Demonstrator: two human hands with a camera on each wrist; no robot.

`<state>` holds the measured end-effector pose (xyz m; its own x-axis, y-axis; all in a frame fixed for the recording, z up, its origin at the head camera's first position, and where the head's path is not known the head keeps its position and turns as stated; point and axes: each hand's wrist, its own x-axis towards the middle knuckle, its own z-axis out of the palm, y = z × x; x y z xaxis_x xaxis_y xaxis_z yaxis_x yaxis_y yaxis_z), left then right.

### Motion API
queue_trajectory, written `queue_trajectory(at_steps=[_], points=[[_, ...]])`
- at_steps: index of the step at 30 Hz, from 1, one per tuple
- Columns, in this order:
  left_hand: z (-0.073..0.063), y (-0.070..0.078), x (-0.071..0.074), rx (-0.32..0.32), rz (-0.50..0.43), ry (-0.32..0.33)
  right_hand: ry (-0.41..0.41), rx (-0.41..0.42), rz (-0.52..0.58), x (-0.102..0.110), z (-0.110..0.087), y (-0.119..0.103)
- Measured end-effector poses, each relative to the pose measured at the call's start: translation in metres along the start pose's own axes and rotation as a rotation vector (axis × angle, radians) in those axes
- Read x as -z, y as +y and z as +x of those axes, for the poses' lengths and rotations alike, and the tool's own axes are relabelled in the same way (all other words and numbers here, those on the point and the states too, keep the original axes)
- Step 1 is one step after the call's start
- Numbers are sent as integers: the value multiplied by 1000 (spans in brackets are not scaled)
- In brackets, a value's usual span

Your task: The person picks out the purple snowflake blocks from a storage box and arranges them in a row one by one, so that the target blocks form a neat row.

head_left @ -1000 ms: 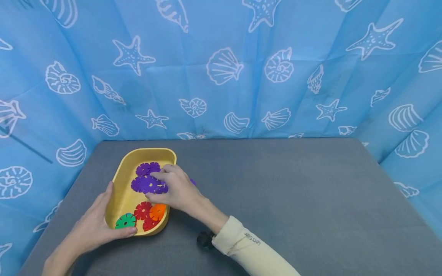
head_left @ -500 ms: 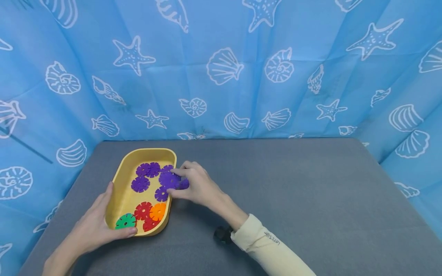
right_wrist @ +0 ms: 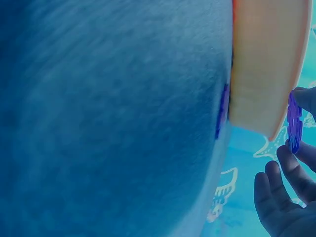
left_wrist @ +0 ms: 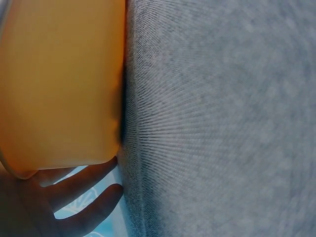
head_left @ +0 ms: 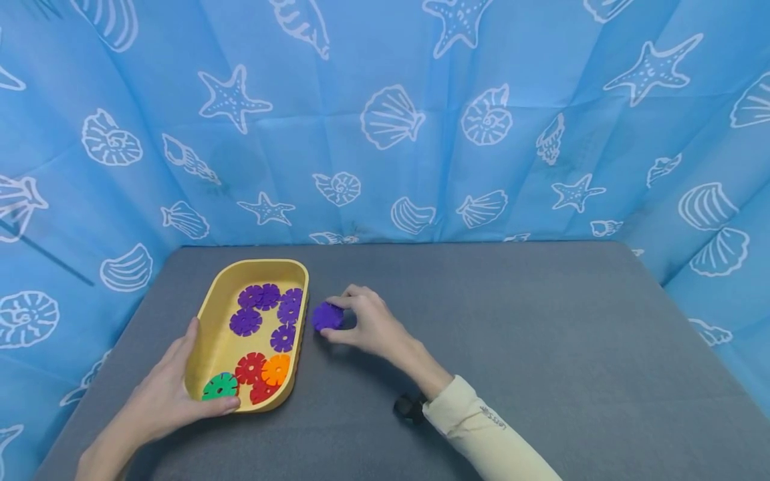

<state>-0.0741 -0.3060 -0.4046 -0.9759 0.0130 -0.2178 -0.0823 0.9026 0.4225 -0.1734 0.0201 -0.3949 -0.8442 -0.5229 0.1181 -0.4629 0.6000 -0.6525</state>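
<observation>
My right hand (head_left: 374, 322) pinches a purple snowflake building disc (head_left: 327, 316) between thumb and fingers, just right of a yellow plastic box (head_left: 224, 347). In the right wrist view this purple disc (right_wrist: 295, 123) is on edge, near the box's rim. Another purple disc (right_wrist: 222, 111) lies on the table against the box's foot; in the head view I cannot make it out. At the near left corner, my left hand (head_left: 155, 397) grips the box, thumb over the front rim and fingers along the left side. Purple discs (head_left: 245, 321) lie inside the box.
Red discs (head_left: 250, 368), an orange disc (head_left: 276, 369) and a green disc (head_left: 220, 386) lie at the box's near end. The grey table (head_left: 511, 347) extends to the right. Behind it hangs a blue curtain (head_left: 337, 80) with shell and starfish prints.
My right hand has moved right, out of the box and past its right wall, taking purple with it. Fewer purple discs show inside. The left hand and box have stayed in place.
</observation>
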Motion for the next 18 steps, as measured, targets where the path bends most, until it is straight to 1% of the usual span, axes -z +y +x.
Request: queue_trajectory(at_steps=[9, 14, 18], points=[[-1, 1, 0, -5, 8, 12, -12, -27, -39, 2, -1, 14], [-1, 1, 0, -12, 12, 20, -27, -3, -73, 5, 0, 20], [-1, 1, 1, -5, 13, 8, -32, 25, -114, 5, 3, 25]])
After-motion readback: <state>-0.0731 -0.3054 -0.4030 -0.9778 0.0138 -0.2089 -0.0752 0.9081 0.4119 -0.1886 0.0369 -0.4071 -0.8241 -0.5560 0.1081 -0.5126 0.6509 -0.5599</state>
